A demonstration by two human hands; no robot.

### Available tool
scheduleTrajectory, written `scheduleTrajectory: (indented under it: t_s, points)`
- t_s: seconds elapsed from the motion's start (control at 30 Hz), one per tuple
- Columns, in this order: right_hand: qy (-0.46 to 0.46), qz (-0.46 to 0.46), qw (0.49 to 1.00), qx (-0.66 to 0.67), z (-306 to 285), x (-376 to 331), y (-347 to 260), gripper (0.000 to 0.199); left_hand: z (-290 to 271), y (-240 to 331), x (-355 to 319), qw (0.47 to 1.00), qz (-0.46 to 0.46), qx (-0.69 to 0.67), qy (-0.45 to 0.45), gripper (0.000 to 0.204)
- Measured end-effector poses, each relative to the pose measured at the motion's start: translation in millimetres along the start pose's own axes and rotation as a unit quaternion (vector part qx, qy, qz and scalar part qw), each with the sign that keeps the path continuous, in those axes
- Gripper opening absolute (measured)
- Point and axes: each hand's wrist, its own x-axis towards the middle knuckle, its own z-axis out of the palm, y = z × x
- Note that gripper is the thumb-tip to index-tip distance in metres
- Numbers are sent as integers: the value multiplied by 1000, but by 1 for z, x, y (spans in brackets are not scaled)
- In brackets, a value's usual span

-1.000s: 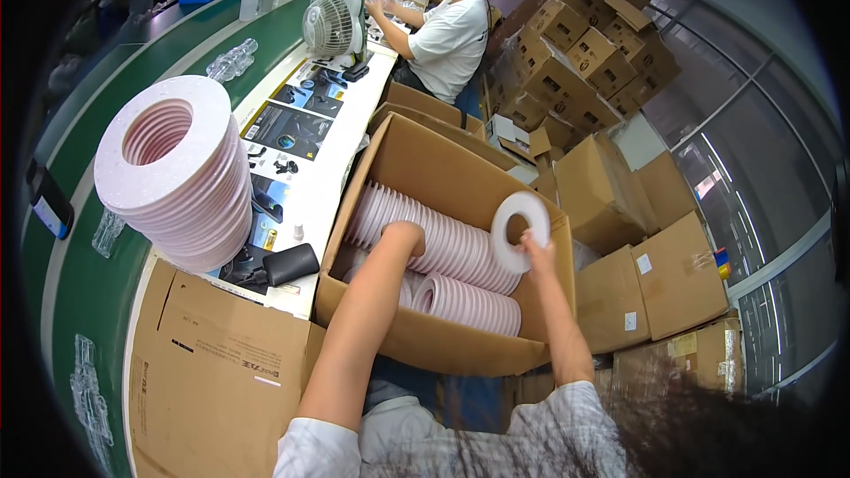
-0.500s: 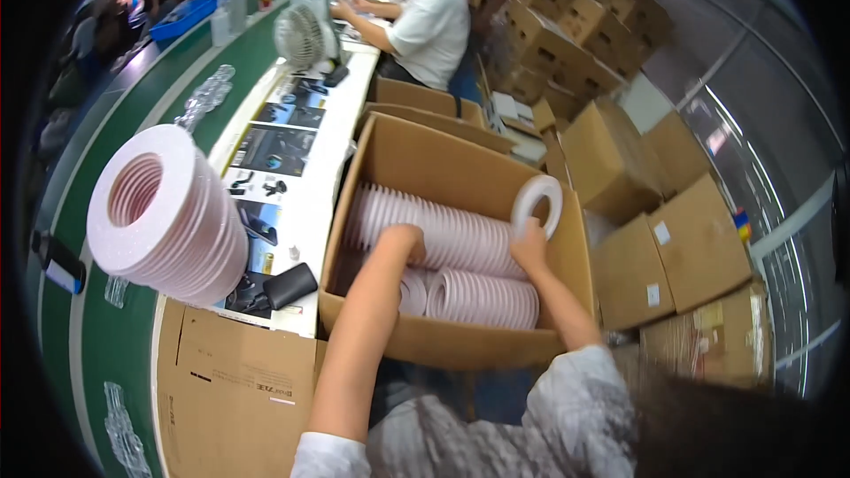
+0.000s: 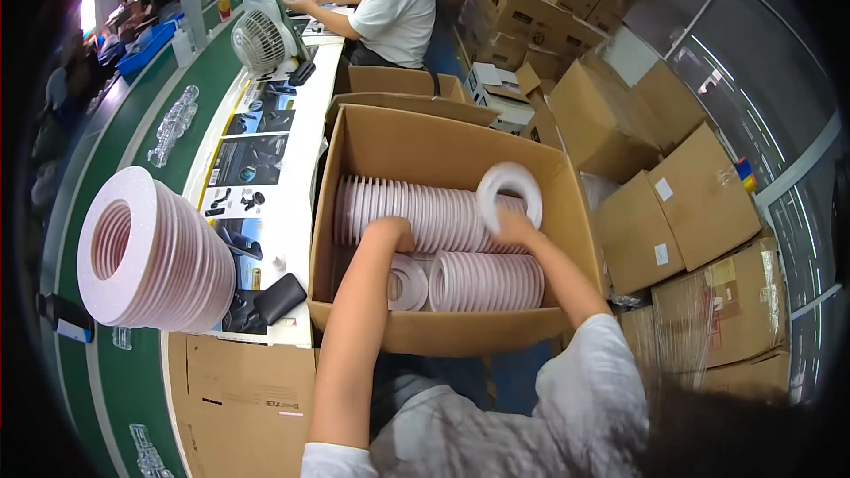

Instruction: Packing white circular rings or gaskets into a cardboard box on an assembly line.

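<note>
Inside the box, the right hand pinches one white ring upright above the ring rows. The left hand rests on those rows, fingers curled, holding nothing clearly.

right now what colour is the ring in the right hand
White, a flat ring lifted by the right hand; only the head view shows it.

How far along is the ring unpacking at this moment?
Done: a stack of rings already lies on its side on the bench. In hand: the right hand holds one ring upright over the box, while the left hand rests on the upper row inside. Left: that row and a lower row remain in the box, so plenty is left.
</note>
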Motion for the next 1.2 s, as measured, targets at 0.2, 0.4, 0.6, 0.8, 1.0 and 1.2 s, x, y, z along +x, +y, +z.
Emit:
scheduleTrajectory:
  t_s: [0.2, 0.4, 0.6, 0.8, 1.0, 1.2]
  points:
    - [203, 89, 974, 44, -10, -12, -45, 36, 26, -29, 27, 1000, 5, 24, 5, 28]
    - [97, 128, 981, 106, -24, -3, -48, 30, 15, -10, 30, 999, -42, -11, 18, 32]
    - [213, -119, 777, 581, -137, 32, -181, 36, -15, -8, 8, 998, -50, 19, -23, 35]
    - [-78, -259, 578, 770, -198, 43, -401, 40, 36, -19, -36, 953, -56, -264, 140, 38]
    - [-225, -280, 604, 712, -198, 42, -527, 43, -2, -6, -39, 837, 56, -466, 282, 41]
    - [-261, -245, 673, 647, -184, 45, -567, 48, 21, 2, -55, 644, 167, -663, 343, 45]
